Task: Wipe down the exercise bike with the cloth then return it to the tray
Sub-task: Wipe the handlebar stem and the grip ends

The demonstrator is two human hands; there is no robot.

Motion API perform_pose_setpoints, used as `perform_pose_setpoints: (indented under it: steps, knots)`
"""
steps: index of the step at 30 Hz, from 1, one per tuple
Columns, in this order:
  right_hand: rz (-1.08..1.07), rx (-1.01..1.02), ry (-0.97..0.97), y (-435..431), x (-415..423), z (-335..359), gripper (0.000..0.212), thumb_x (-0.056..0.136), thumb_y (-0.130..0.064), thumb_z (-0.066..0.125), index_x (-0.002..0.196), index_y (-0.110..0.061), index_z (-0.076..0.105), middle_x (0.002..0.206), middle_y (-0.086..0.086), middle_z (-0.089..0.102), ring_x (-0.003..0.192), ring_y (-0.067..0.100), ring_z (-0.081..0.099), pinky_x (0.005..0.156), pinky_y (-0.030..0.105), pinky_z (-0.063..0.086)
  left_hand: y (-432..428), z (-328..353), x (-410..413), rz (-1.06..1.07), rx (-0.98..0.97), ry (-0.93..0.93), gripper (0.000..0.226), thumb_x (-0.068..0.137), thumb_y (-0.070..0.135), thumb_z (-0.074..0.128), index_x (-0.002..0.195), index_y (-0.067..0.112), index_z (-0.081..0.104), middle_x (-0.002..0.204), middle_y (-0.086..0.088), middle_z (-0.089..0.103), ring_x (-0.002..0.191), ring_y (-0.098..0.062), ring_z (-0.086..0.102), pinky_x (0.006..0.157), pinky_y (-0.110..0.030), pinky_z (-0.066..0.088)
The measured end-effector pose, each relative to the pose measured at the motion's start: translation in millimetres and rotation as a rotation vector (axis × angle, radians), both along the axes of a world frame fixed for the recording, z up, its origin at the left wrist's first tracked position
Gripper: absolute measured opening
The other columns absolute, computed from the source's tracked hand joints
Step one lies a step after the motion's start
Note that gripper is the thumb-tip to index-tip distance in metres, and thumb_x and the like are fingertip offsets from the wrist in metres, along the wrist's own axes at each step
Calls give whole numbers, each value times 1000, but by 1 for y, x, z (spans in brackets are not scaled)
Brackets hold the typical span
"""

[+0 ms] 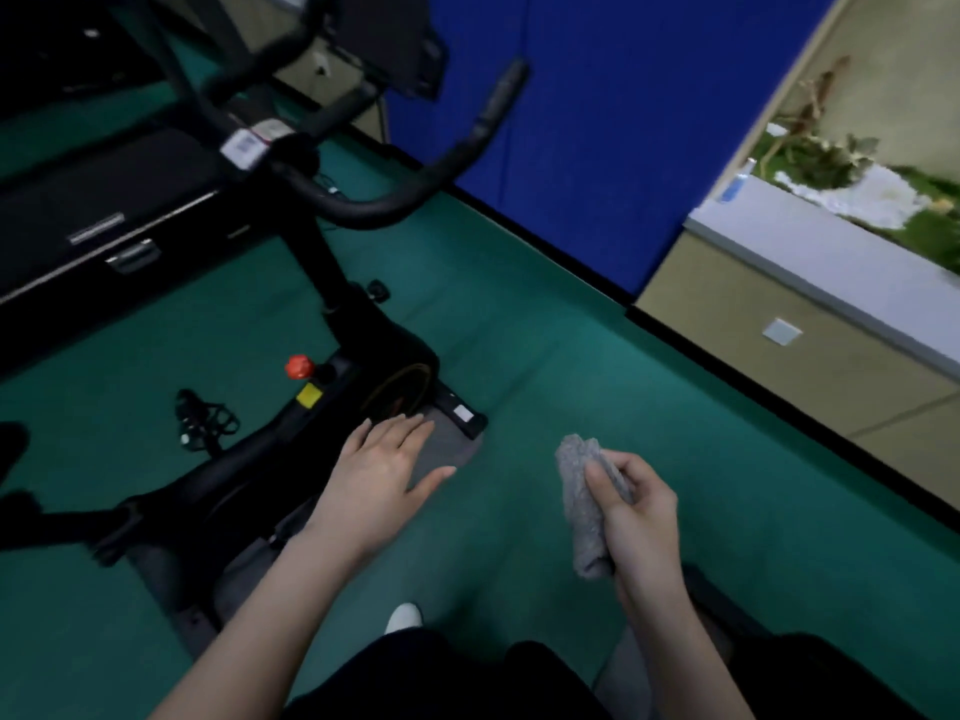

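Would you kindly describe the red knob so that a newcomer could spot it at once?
Find the black exercise bike on the green floor and follow its upright post down to the low frame. The red knob sits there, beside a yellow sticker and right of the pedal. Its bright red, rounded cap stands out against the black frame.

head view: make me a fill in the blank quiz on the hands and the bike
1. The right hand grips a rolled grey ____.
2. The left hand, fingers straight, holds ____.
3. The knob on the bike is ____.
4. The wall panel behind the handlebar is ____.

Missing words: cloth; nothing; red; blue.
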State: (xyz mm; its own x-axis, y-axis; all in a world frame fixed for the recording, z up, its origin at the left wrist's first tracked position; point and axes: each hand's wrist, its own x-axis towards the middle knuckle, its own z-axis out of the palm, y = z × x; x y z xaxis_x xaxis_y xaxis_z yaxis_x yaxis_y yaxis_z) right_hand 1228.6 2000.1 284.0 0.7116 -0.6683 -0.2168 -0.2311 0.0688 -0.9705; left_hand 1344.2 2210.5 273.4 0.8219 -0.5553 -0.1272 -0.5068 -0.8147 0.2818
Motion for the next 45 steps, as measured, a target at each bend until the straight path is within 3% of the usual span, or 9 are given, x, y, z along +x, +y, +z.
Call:
perform_pose_setpoints:
  steps: [2, 6, 13, 16, 28, 31, 39, 45]
  knots:
    - [49, 15, 5, 29, 23, 0, 11, 90, -5, 62, 82, -12, 64, 76, -1, 66, 64, 6, 61, 53, 22, 49, 29, -3, 12, 53, -12, 7, 65, 93, 60, 34, 147, 23, 32, 153, 7, 31, 143, -9, 22, 117, -33, 7]
    - [166, 9, 33, 79, 60, 3, 10, 89, -5, 62, 83, -12, 66, 77, -1, 68, 72, 14, 62, 64, 30, 50, 79, -7, 31, 145, -22, 9, 65, 93, 59, 34, 146, 23, 33, 153, 7, 31, 142, -10, 23, 118, -32, 8]
    - [302, -76, 97, 111, 95, 9, 12, 88, -8, 64, 83, -19, 68, 82, -4, 71, 81, 15, 68, 72, 36, 54, 121, -16, 55, 270, -56, 52, 65, 93, 60, 35, 147, 23, 32, 152, 7, 32, 140, -10, 26, 117, -31, 16]
    - [327, -90, 105, 109, 109, 5, 14, 88, -6, 64, 82, -18, 67, 80, -6, 71, 75, 9, 66, 68, 31, 52, 123, -19, 64, 322, -97, 81, 65, 92, 58, 39, 146, 22, 34, 152, 5, 33, 140, -13, 28, 116, -31, 19]
    - [453, -53, 52, 67, 183, 3, 13, 88, -10, 65, 81, -20, 68, 81, 2, 71, 80, 23, 67, 69, 38, 55, 89, -11, 117, 476, -104, 42, 65, 92, 59, 39, 146, 24, 32, 151, 6, 34, 138, -14, 30, 114, -31, 23]
    - [456, -42, 21, 52, 200, 6, 14, 89, -11, 64, 82, -22, 68, 83, 1, 71, 80, 20, 68, 68, 35, 54, 76, -5, 130, 497, -120, 8, 65, 92, 57, 42, 146, 23, 33, 149, 5, 36, 137, -15, 33, 113, -32, 24]
    - [488, 25, -33, 51, 235, 19, 18, 88, -9, 65, 82, -25, 69, 88, 2, 72, 87, 24, 69, 76, 45, 57, 64, 17, 153, 504, -121, -45, 63, 92, 56, 42, 145, 23, 35, 148, 5, 38, 137, -15, 33, 114, -33, 22]
    - [509, 19, -53, 62, 251, 27, 12, 89, -7, 64, 87, -18, 67, 88, 2, 72, 85, 23, 69, 78, 49, 57, 63, 25, 175, 478, -152, -87, 63, 91, 54, 45, 143, 19, 39, 147, 3, 41, 136, -16, 35, 114, -35, 21]
